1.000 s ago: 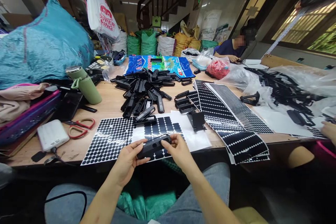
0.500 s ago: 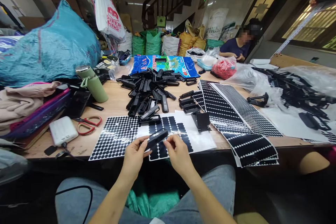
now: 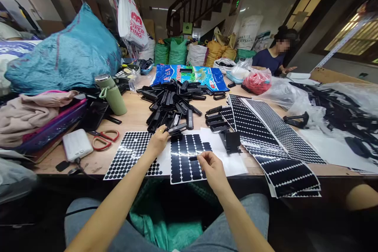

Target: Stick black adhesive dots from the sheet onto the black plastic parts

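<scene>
My left hand (image 3: 160, 140) reaches to the front of a heap of black plastic parts (image 3: 165, 104), its fingers closed on the end of one long black plastic part (image 3: 178, 127). Between thumb and forefinger of my right hand (image 3: 210, 162) is a small dark oval sticker (image 3: 193, 158), held above a white sheet of black oval stickers (image 3: 186, 165). To the left, partly under my left forearm, lies a sheet of round black stickers (image 3: 126, 153). A flat black bracket-like piece (image 3: 232, 141) is on white paper right of my right hand.
Red-handled scissors (image 3: 104, 138), a white power bank (image 3: 77, 145) and a green flask (image 3: 112, 96) stand at left. More sticker sheets (image 3: 260, 134) overhang the table's front edge at right. A green bag (image 3: 165, 228) lies open between my knees. A person (image 3: 270, 59) sits across.
My left hand no longer holds the black part it had over the sheet; it has moved up to another at the heap. A dark sticker now shows in my right hand. The view has shifted slightly.
</scene>
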Motion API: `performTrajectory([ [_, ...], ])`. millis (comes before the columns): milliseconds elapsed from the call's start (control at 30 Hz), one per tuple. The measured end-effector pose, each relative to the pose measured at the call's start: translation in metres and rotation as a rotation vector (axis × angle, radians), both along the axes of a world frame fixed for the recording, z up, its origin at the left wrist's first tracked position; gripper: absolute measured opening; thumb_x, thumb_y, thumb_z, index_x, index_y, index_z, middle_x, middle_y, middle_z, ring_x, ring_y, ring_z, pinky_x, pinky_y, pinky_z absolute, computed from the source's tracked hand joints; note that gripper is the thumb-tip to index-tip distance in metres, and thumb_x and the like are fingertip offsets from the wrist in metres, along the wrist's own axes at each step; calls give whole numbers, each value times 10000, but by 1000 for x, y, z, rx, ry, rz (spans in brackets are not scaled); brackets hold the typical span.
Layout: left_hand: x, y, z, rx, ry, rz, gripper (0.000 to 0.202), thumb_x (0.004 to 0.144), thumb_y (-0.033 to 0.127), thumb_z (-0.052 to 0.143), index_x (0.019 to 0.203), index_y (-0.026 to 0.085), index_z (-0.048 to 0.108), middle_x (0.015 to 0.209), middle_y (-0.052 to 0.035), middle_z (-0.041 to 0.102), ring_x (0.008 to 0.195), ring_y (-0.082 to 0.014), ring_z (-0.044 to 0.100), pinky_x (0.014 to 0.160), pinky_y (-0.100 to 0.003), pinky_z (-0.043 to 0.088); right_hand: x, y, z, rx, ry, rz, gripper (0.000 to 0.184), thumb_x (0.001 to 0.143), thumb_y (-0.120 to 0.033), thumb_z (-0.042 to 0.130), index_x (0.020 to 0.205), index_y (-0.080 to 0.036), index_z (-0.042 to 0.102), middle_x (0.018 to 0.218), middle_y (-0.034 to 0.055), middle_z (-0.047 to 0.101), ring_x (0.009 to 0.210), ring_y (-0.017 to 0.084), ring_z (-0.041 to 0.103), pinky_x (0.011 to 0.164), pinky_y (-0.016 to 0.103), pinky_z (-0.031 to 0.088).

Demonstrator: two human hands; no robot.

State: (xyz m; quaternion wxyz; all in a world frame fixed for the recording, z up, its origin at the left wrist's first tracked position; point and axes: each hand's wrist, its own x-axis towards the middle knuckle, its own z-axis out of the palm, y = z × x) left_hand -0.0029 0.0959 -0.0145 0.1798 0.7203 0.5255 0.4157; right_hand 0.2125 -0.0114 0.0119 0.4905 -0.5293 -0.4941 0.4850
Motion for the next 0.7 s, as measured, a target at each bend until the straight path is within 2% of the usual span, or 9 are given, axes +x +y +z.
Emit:
performTrajectory([
  [67,-3,-2,11,24,-23,53,109,750,240,513,656,185,513,967,-91,573,1108,-258,452,957,-405,330,2,2,6,-10,38,-4,250,732,-424,575,705,-184,512,612,-40,444,554,93,405,546,236,351],
  [133,-5,-7,27,-19,-125,140,155,776,300,487,669,189,485,792,-51,566,917,-224,542,852,-379,411,2,6,16,-19,84,1,255,716,-418,596,694,-177,517,607,-38,453,549,88,412,548,235,357],
  [200,-4,-13,42,-204,-359,190,216,777,366,488,654,192,455,622,7,510,652,-163,552,664,-316,473,0,11,26,-20,122,14,253,706,-411,609,690,-173,527,611,-35,467,546,85,421,555,234,366],
  [267,-2,-19,54,-434,-588,167,252,761,401,504,643,184,454,541,33,475,498,-123,503,517,-269,467,-4,17,35,-5,146,35,242,701,-402,615,692,-172,538,618,-34,477,543,81,429,558,233,372],
  [333,0,-23,64,-601,-700,115,243,745,385,527,652,163,492,534,22,503,453,-112,494,450,-253,458,-10,25,41,14,160,55,231,700,-391,616,690,-172,545,625,-33,483,544,79,434,555,230,374],
  [433,5,-31,75,-782,-739,49,195,715,317,569,698,123,568,546,-6,546,439,-111,501,390,-234,445,-21,34,44,22,184,77,220,697,-378,616,682,-169,549,642,-27,487,545,76,431,546,227,372],
  [567,15,-44,82,-992,-789,14,142,707,248,576,712,107,588,537,-19,565,433,-111,507,348,-212,432,-35,33,46,65,133,105,204,710,-367,587,678,-169,551,881,20,559,542,63,430,567,248,384],
  [633,22,-49,82,-1036,-800,15,131,711,236,569,700,107,579,533,-24,571,444,-118,520,347,-213,437,-41,28,48,116,32,105,193,725,-355,564,658,-174,555,970,33,558,642,95,499,656,275,403],
  [700,27,-53,80,-1063,-817,-8,124,715,230,561,700,108,574,537,-25,574,448,-124,528,344,-216,436,-44,21,50,148,-68,95,181,740,-336,544,649,-181,565,999,41,554,858,154,532,785,301,388],
])
